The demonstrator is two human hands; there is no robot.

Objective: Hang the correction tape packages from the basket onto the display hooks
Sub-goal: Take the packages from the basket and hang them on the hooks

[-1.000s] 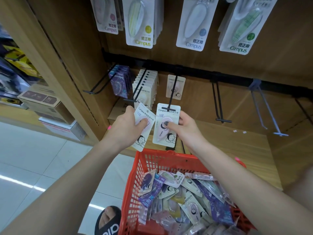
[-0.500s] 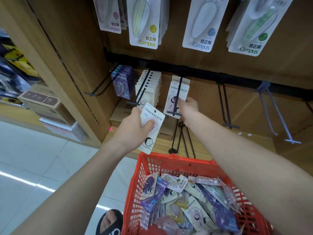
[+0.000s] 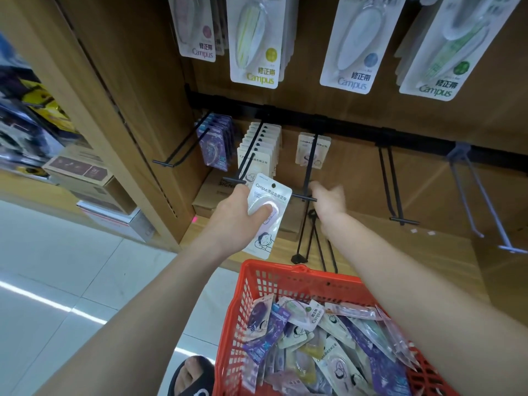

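nearest to us we see the red basket (image 3: 257, 284), its mesh wall at the bottom right, heaped with loose correction tape packages (image 3: 323, 347) in purple, white and clear wrappers. just left of it a toe in a black sandal (image 3: 191, 375) stands on the pale tiled floor (image 3: 57, 267).

beyond the basket our two bare arms reach toward the shelf. our left hand (image 3: 234, 221) grips one white package (image 3: 267, 215), thumb pressed over the clear blister on its front and the other fingers wrapped behind the card; the card stands nearly upright, tilted a little to the right, with its hang hole at the top free of any hook. it sits just beside the tip of the black hook (image 3: 308, 172) in the middle of the rail.

our right hand (image 3: 328, 198) is blurred, right of that hook tip and close to it. its fingers look loosely spread and we see nothing held in them; whether it touches the hook we cannot tell.

farther back, a hung package (image 3: 313, 150) sits at the root of that hook against the wooden back panel. to its left hang a full row of white packages (image 3: 257, 150) and a row of purple packages (image 3: 214, 144). to the right two hooks (image 3: 391, 181) stand bare. above the black rail (image 3: 357, 132) hang larger campus cards (image 3: 254, 41).
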